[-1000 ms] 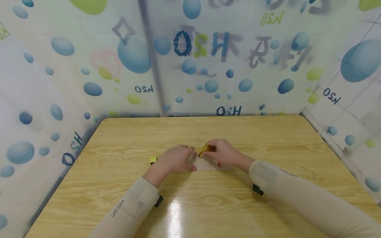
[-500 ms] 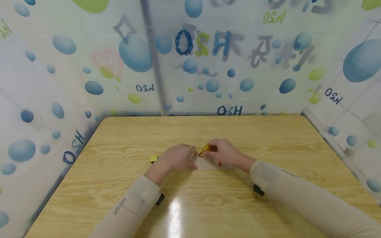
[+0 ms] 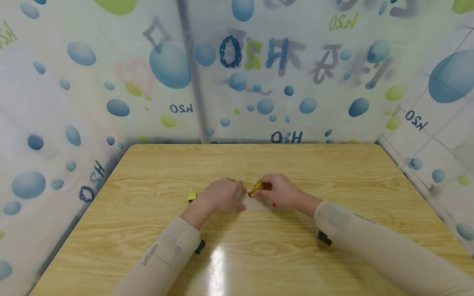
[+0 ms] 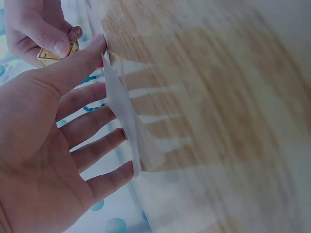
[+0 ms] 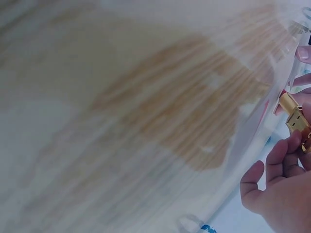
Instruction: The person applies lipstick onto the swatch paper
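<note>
A sheet of white paper [image 3: 255, 204] lies flat on the wooden table, partly covered by both hands. My left hand [image 3: 222, 196] rests on it; in the left wrist view the fingers [image 4: 95, 119] are spread and nearly straight, tips on the paper. My right hand [image 3: 283, 192] pinches a gold lipstick [image 3: 259, 187], its red end down at the paper beside the left thumb and fingers. In the right wrist view the lipstick [image 5: 295, 119] is tilted, with its red tip at the sheet. A red mark [image 3: 273, 204] shows on the paper below the right hand.
A small yellow-topped, dark-sided block [image 3: 191, 197] sits left of the left hand. The wooden table [image 3: 259, 255] meets a curtain [image 3: 237, 90] with bubble prints at its back, and similar curtains hang at both sides. Each sleeve has a black wrist device under it.
My right hand and the lipstick have shifted slightly to the right and nearer to me. My left hand stays in place. The head view has shifted slightly.
</note>
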A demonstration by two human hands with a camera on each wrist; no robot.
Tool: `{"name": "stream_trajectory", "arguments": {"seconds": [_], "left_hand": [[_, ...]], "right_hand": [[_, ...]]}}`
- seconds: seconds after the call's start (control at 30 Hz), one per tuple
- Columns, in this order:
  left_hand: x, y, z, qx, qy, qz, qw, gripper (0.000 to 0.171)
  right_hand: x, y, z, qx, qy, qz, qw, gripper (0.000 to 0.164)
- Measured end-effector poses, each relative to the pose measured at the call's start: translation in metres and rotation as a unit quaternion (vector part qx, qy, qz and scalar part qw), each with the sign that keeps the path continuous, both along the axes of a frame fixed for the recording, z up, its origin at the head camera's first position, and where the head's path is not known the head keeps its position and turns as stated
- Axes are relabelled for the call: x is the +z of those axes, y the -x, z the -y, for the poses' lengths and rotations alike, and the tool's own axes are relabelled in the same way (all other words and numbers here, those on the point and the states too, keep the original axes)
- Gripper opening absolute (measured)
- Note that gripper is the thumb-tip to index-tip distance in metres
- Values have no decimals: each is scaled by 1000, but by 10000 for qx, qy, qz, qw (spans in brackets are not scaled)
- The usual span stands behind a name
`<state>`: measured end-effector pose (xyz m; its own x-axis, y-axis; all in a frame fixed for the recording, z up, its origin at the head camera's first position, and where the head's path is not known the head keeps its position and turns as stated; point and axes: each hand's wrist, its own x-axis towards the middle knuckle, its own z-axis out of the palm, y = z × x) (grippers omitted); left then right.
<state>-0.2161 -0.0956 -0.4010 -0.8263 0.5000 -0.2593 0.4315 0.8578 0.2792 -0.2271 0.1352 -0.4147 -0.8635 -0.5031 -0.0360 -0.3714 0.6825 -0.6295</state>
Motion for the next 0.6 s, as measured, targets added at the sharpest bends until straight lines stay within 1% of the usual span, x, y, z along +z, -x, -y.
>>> {"name": "stream_trajectory", "arguments": {"seconds": [0.27, 0.43, 0.6], "left_hand": [[0, 0, 0, 38, 5, 7, 10000, 58], [0, 0, 0, 30, 22, -6, 10000, 60], [0, 0, 0, 15, 55, -27, 10000, 60]], "right_hand": [[-1, -3, -3, 6, -73, 23, 10000, 17], [0, -7, -5, 54, -15, 38, 10000, 16], [1, -11, -7, -20, -5, 182, 9998, 15]]}}
